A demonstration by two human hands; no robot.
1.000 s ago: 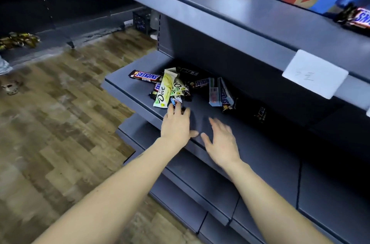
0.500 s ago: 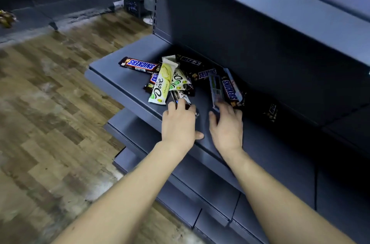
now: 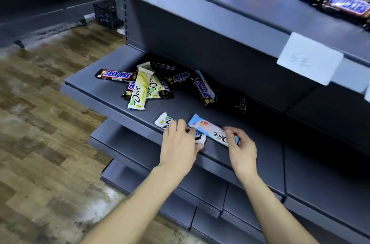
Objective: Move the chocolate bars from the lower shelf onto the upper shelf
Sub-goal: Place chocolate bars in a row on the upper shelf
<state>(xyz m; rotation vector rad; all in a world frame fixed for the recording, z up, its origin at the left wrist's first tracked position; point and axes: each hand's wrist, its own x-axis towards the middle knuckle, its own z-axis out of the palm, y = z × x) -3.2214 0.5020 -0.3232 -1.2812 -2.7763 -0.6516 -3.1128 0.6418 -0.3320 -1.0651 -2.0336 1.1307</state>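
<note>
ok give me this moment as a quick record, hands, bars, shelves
left hand: grips white Dove bar
right hand: pinches blue Dove bar at its right end
pile: Snickers and Dove bars, further back on lower shelf
upper shelf: one Snickers at far right
tag: white, on upper shelf edge
done: most bars not yet moved

A shop aisle: tiered grey metal gondola shelves (image 3: 124,101) with a white price-label holder (image 3: 309,58) on the upper edge, wrapped chocolate bars (image 3: 140,89), wood-pattern plank floor (image 3: 40,123).
</note>
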